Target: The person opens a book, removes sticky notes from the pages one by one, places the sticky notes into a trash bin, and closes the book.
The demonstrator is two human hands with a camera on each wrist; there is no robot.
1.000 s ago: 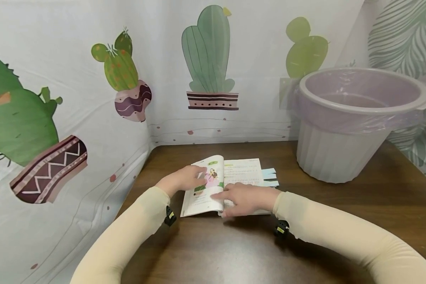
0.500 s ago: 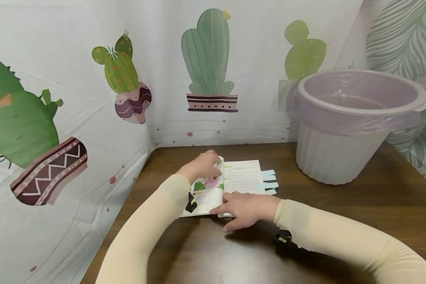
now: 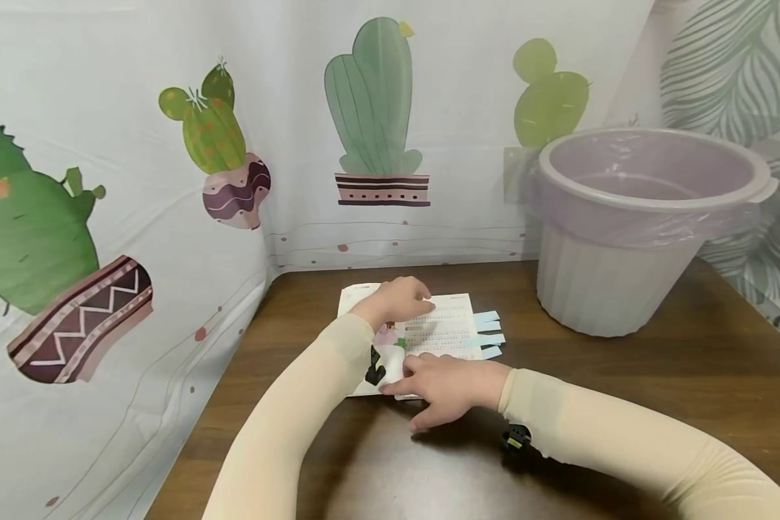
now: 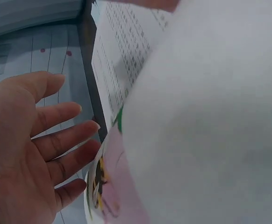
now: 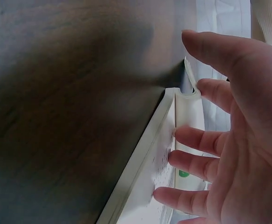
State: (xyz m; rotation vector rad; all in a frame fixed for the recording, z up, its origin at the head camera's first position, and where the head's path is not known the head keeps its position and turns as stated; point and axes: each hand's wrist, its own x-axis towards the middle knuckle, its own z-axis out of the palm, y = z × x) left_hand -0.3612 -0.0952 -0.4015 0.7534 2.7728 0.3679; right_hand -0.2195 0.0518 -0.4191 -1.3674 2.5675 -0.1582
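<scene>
An open book (image 3: 438, 325) lies on the brown table, printed text on its right page. Its left leaf, a picture page (image 3: 396, 365), bulges up beside the spine. Over the upper middle of the book is my left hand (image 3: 399, 300), fingers extended. In the left wrist view those fingers (image 4: 66, 144) are spread along the curved edge of the picture page, palm facing it. My right hand (image 3: 445, 390) rests at the book's lower edge by the spine, index fingertip at the leaf's bottom corner. Its thumb points toward the table; its other fingers (image 5: 194, 163) touch the right page.
Pale blue tabs (image 3: 489, 336) stick out from the book's right side. A large ribbed bin (image 3: 607, 282) with a clear plastic liner stands at the back right of the table (image 3: 468, 477). Behind hangs a white cloth (image 3: 299, 144) printed with cacti.
My left hand has moved from the left page up and rightward across the book, and the picture page bulges under it. My right hand has slid slightly down, its thumb now off the book.
</scene>
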